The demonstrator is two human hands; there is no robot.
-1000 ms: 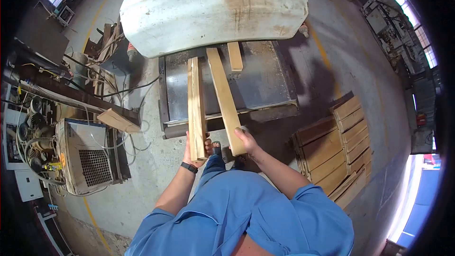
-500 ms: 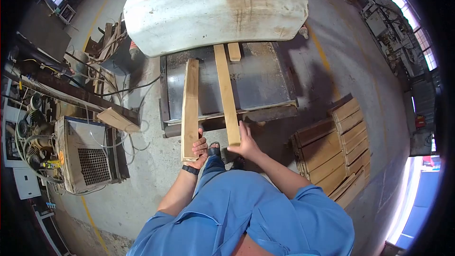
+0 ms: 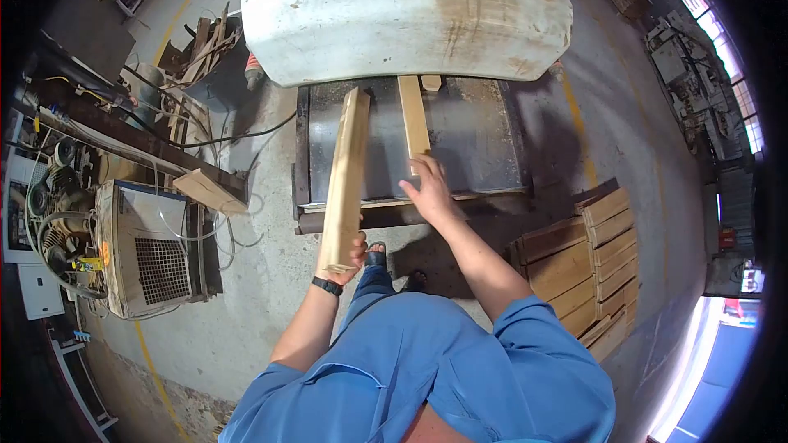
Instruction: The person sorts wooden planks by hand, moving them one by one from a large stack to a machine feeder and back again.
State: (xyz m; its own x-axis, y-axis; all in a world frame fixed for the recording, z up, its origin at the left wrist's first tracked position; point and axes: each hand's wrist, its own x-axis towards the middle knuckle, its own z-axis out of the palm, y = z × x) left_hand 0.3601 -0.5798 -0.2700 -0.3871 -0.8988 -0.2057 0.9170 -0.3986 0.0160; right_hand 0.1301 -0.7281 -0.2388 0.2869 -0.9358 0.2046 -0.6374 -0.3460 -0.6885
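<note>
My left hand (image 3: 355, 256) is wrapped round the near end of long, pale wooden planks (image 3: 345, 180), which look stacked together. They point forward and tilt over the left side of the metal machine bed (image 3: 476, 143). On the bed lies a single wooden strip (image 3: 414, 119), its far end hidden under the white hood (image 3: 394, 25). My right hand (image 3: 430, 190) is at the near end of this strip, fingers stretched forward and thumb apart, seeming to touch it. To the strip's right, the end of another wooden piece (image 3: 431, 83) shows at the hood's edge.
Stacked boards (image 3: 587, 267) are on the floor at the right. A bin of scrap wood (image 3: 205, 66) stands at the left. Nearer are a grilled machine unit (image 3: 156, 254), a board (image 3: 209, 191) and loose hoses. A black cable (image 3: 238, 139) runs to the bed.
The strip on the bed has slid forward under the hood, my right hand moving forward with it. The shorter piece has also gone further under. The planks in my left hand have tipped sideways.
</note>
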